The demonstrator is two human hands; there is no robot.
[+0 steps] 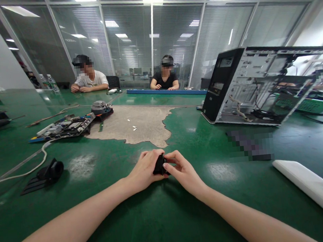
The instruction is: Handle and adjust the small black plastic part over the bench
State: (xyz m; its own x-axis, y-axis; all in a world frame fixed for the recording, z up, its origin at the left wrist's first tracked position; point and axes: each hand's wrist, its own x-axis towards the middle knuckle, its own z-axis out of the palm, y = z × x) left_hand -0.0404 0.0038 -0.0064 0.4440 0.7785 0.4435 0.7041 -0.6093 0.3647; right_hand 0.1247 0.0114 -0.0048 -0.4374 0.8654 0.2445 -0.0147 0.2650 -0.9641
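Note:
Between my two hands, just above the green table [125, 223], is a small black part [158, 166], mostly covered by fingers, so its kind does not show. My left hand [145, 169] wraps round it from the left, thumb below and fingers over the top. From the right, my right hand [182, 169] pinches the part's edge with thumb and index finger. Beyond the hands lies a bare beige patch [139, 123] with a ragged edge and a few white scraps on it.
A circuit board [65, 127] and a fan-like part [101, 107] lie left, near a black bracket [48, 173] and pale cable [42, 149]. An opened computer case [227, 88] stands right, a white slab [311, 188] nearer. Two people [91, 80] sit across the table.

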